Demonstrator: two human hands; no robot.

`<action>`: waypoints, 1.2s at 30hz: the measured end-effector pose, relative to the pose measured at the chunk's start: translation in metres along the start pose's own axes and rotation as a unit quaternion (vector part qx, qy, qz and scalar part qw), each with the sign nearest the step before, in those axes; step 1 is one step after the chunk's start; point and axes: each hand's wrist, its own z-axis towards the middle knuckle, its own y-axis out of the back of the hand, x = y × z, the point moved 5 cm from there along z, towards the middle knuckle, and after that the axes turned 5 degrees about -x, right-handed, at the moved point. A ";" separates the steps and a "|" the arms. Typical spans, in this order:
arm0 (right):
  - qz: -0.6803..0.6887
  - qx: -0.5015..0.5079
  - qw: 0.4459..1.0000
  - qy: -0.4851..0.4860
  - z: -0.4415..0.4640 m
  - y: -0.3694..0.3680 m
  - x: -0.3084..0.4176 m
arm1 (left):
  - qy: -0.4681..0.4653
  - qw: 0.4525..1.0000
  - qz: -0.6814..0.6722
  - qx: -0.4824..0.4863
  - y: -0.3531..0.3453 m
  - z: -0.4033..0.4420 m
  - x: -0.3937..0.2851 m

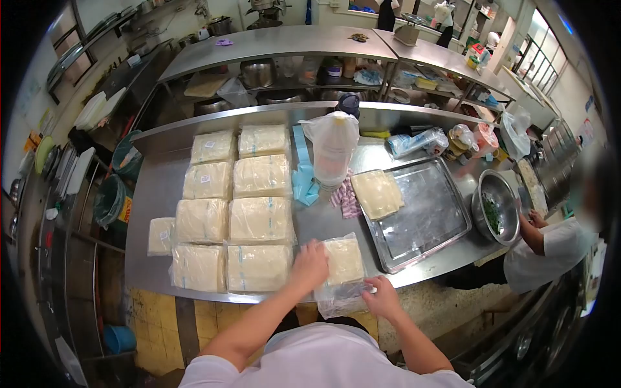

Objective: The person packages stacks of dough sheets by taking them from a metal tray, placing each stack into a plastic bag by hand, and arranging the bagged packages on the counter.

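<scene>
pinching the clear bag [339, 300] by its corner with the right hand [381, 296], likely for steadiness; touching its other side with the left hand [311, 264], can't tell if clamped; between the two, then. left of the left hand, snug rows of filled packs [261, 220], probably to save room.

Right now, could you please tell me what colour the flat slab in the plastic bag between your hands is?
The flat slab is pale cream, seen best in the head view.
</scene>
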 end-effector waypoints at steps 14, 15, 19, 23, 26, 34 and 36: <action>0.091 -0.113 0.968 -0.202 -0.011 -0.047 -0.086 | 0.336 0.839 -0.421 0.074 -0.090 0.020 0.086; 0.104 -0.117 0.964 -0.214 -0.011 -0.047 -0.089 | 0.347 0.813 -0.466 0.042 -0.085 0.023 0.083; 0.156 -0.087 0.959 -0.222 -0.011 -0.056 -0.103 | 0.222 0.955 -0.171 -0.095 -0.018 0.018 0.051; 0.248 0.031 0.923 -0.293 -0.011 -0.060 -0.101 | 0.181 0.966 -0.072 0.172 0.028 -0.032 0.005; 0.319 0.099 0.880 -0.338 -0.011 -0.057 -0.086 | 0.296 0.864 -0.129 0.386 -0.009 -0.092 0.015; 0.659 0.097 0.652 -0.363 0.026 -0.044 -0.041 | 0.385 0.451 -0.790 0.155 -0.065 -0.114 0.017; 0.673 0.059 0.648 -0.353 0.042 -0.041 -0.027 | 0.272 0.564 -0.766 0.141 -0.050 -0.099 0.001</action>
